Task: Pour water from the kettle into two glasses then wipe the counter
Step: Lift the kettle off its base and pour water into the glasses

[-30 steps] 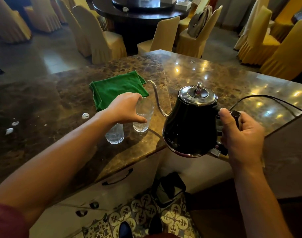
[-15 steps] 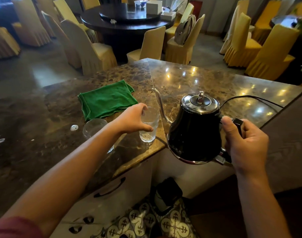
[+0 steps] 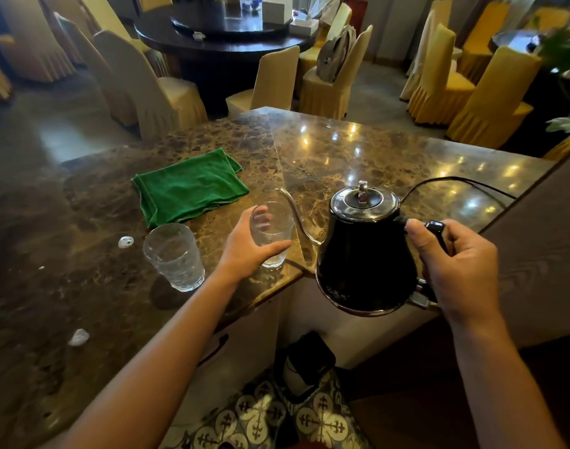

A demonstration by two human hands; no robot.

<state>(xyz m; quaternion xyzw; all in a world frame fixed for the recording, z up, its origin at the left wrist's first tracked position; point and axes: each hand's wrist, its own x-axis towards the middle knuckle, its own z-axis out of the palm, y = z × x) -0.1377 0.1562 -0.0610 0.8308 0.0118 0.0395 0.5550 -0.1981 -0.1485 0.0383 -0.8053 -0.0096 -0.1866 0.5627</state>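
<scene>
My right hand (image 3: 455, 270) grips the handle of a black gooseneck kettle (image 3: 364, 254), held upright in the air just off the front edge of the marble counter (image 3: 358, 157). Its thin spout ends just above and beside the rim of a clear glass (image 3: 272, 231) that stands near the counter's corner. My left hand (image 3: 244, 251) curls round that glass from the left. A second, textured glass (image 3: 175, 257) stands free to the left. A folded green cloth (image 3: 189, 187) lies behind both glasses.
Small white scraps (image 3: 125, 242) lie on the counter's left part. A black cable (image 3: 455, 183) runs across the counter's right side. A dark object (image 3: 309, 358) sits on the patterned floor below. Covered chairs (image 3: 270, 82) and a round table (image 3: 225, 30) stand beyond the counter.
The view has tilted up and shifted right. My left hand keeps hold of the right glass; the kettle stays upright in my right hand. The textured glass now shows fully.
</scene>
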